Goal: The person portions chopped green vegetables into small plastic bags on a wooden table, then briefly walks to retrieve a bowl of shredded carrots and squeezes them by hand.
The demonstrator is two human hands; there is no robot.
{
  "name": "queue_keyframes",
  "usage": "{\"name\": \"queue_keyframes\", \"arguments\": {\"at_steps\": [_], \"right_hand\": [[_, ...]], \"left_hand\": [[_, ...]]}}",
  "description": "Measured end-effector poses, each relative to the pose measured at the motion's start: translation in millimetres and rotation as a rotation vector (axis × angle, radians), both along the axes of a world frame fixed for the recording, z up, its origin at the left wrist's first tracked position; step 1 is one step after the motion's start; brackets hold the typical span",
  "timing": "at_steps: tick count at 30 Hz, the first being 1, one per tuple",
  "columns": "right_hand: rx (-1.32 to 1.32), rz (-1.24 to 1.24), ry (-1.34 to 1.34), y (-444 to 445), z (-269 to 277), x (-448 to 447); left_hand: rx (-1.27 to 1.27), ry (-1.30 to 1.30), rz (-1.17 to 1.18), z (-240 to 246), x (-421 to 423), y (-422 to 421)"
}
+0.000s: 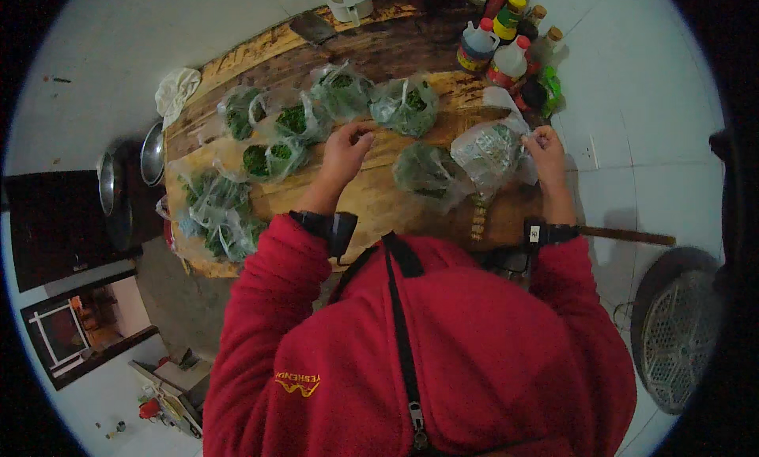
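My left hand (348, 151) hovers over the middle of the wooden table (362, 190). Its thumb and curled fingers are apart, and I see nothing between them. At the table's right side, my right hand (547, 154) pinches the edge of a crinkled clear plastic bag (487, 151). Beside that bag, to its left, lies a clear bag of greens (424, 171). Beyond my left hand sit bags of chopped greens (343, 92), (406, 106), and another bag of greens (261, 159) lies to its left. A larger bag of leafy greens (222, 214) rests at the near left corner.
Sauce bottles (507, 59) crowd the far right corner against the tiled wall. A white round container (350, 3) and a dark flat block (313, 28) stand along the far edge. White cloth (178, 92) hangs at the far left corner. A basket-like lattice (682, 332) is at right.
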State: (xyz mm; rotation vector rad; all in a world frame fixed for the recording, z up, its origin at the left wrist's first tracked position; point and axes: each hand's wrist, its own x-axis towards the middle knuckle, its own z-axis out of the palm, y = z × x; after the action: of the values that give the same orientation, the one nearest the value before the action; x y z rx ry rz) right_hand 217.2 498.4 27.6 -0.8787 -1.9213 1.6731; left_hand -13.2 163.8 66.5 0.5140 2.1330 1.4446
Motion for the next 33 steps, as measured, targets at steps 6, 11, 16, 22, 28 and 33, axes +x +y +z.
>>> {"name": "queue_keyframes", "arguments": {"at_steps": [6,11,16,22,28,33], "right_hand": [[0.171,0.117,-0.292,51,-66,-22],[0.201,0.26,-0.361,35,-66,-57],[0.394,0.394,-0.477,-2,-27,-112],[0.375,0.573,-0.189,-44,-14,-173],[0.592,0.802,-0.095,-66,-30,-193],[0.526,0.666,-0.153,-70,-34,-194]], "left_hand": [[-0.222,0.275,-0.097,-45,-55,69],[-0.478,0.485,-0.163,-64,-68,105],[-0.491,0.519,-0.256,-71,-68,121],[0.011,0.109,0.138,-57,-83,130],[0.032,-0.151,0.095,-25,-103,125],[-0.181,0.164,-0.025,-16,-120,115]]}}
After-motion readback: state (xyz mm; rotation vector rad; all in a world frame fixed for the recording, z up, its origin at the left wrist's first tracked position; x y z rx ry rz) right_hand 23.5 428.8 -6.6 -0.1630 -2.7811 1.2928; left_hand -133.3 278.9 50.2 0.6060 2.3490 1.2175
